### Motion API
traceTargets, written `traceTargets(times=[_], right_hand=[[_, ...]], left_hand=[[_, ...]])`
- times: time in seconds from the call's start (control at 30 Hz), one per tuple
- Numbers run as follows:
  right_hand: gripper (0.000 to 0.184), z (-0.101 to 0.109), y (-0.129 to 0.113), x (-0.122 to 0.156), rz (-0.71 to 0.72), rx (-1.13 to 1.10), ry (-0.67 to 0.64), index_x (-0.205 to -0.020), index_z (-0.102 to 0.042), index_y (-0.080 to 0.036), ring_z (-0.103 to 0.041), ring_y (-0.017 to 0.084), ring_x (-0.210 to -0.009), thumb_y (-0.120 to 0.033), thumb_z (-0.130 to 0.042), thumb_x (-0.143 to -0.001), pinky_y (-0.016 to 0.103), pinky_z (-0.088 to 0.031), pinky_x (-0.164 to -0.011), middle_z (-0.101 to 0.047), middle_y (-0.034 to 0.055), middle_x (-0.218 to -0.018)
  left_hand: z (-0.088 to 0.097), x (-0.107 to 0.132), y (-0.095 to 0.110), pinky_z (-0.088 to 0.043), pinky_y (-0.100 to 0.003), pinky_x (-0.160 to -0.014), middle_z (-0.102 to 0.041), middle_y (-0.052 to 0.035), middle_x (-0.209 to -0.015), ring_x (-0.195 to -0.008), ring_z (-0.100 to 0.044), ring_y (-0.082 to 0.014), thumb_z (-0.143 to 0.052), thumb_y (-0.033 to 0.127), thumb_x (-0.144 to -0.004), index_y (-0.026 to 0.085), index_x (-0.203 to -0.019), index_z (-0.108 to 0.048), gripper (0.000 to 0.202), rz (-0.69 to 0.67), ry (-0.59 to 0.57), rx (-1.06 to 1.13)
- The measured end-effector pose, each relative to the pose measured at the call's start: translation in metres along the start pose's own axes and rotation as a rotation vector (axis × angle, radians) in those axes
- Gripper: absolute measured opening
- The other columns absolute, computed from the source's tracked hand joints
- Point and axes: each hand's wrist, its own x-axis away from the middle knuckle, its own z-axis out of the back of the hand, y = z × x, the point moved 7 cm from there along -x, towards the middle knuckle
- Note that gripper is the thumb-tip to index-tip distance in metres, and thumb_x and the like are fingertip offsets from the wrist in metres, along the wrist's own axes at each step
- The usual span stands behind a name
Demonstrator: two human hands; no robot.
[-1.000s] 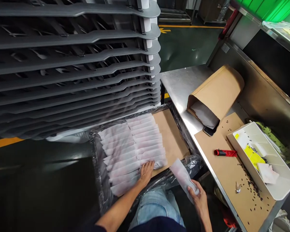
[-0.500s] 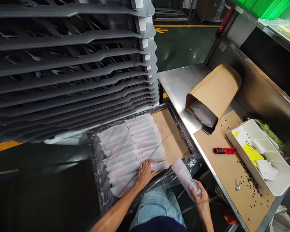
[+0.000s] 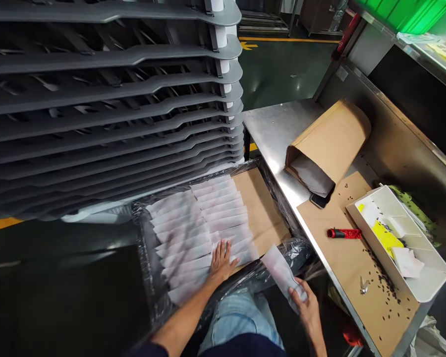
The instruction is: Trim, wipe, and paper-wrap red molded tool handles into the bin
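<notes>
Resting with fingers spread, the left hand (image 3: 221, 263) likely holds thin white paper packets (image 3: 184, 238) flat. The right hand (image 3: 306, 301) pinches one long white paper pouch (image 3: 278, 267).

One slim, half-transparent white packet (image 3: 279, 269) is held slanting in the right grip (image 3: 304, 297), its free end extending beyond it. Similar packets (image 3: 225, 215) lie overlapping in two columns, under and beyond the left grip (image 3: 221, 264).

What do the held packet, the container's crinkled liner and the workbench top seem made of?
Held packet: probably matte paper, whitish with pink showing through.
Liner: likely glossy plastic film, given its shiny creases.
Workbench top: apparently stainless steel, grey with smeared reflections.
</notes>
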Motion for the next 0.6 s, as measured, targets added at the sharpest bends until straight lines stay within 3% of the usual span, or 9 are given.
traceTargets(times=[0.13, 0.27, 0.33, 0.47, 0.6], right_hand=[[0.06, -0.001, 0.006, -0.007, -0.03, -0.01, 0.028, -0.104, -0.074, -0.015, -0.069, 0.027, -0.085, -0.061, -0.074, -0.065, 0.031, -0.055, -0.072, -0.076, 0.0102, -0.097], [0.06, -0.007, 0.009, -0.013, -0.046, -0.061, 0.054, -0.102, -0.074, -0.015, -0.069, 0.027, -0.086, -0.062, -0.075, -0.064, 0.032, -0.056, -0.073, -0.076, 0.0098, -0.096], [0.061, -0.01, 0.009, -0.016, -0.066, -0.09, 0.061, -0.102, -0.073, -0.015, -0.07, 0.027, -0.086, -0.063, -0.074, -0.064, 0.032, -0.056, -0.074, -0.076, 0.0091, -0.095], [0.064, -0.013, 0.009, -0.024, -0.109, -0.103, 0.083, -0.102, -0.07, -0.016, -0.07, 0.027, -0.084, -0.065, -0.076, -0.061, 0.032, -0.056, -0.073, -0.076, 0.0078, -0.091], [0.057, -0.018, 0.012, -0.032, -0.093, -0.059, 0.08, -0.095, -0.068, -0.02, -0.07, 0.027, -0.077, -0.065, -0.076, -0.061, 0.033, -0.056, -0.07, -0.075, 0.005, -0.081]], left_hand=[[0.013, 0.007, 0.005, -0.028, -0.053, -0.117, -0.034, -0.0217, -0.158, -0.148, -0.029, -0.0364, -0.045, 0.052, -0.088, 0.01, -0.151, -0.039, 0.076, 0.006, 0.009, -0.005], [0.045, 0.005, 0.018, -0.021, -0.061, -0.118, -0.031, -0.0261, -0.159, -0.147, -0.026, -0.0423, -0.05, 0.052, -0.089, 0.004, -0.151, -0.036, 0.08, -0.048, 0.075, -0.008], [0.062, -0.005, 0.028, -0.015, -0.06, -0.12, -0.027, -0.0243, -0.161, -0.149, -0.023, -0.0414, -0.049, 0.048, -0.092, 0.006, -0.152, -0.034, 0.075, -0.104, 0.111, 0.002], [0.093, -0.05, 0.036, -0.011, -0.06, -0.121, -0.026, -0.0224, -0.162, -0.149, -0.024, -0.04, -0.046, 0.037, -0.096, 0.008, -0.152, -0.036, 0.063, -0.15, 0.187, 0.031], [0.121, -0.113, 0.019, -0.013, -0.059, -0.121, -0.028, -0.0228, -0.161, -0.149, -0.025, -0.0382, -0.041, 0.031, -0.099, 0.006, -0.15, -0.038, 0.057, -0.102, 0.271, 0.051]])
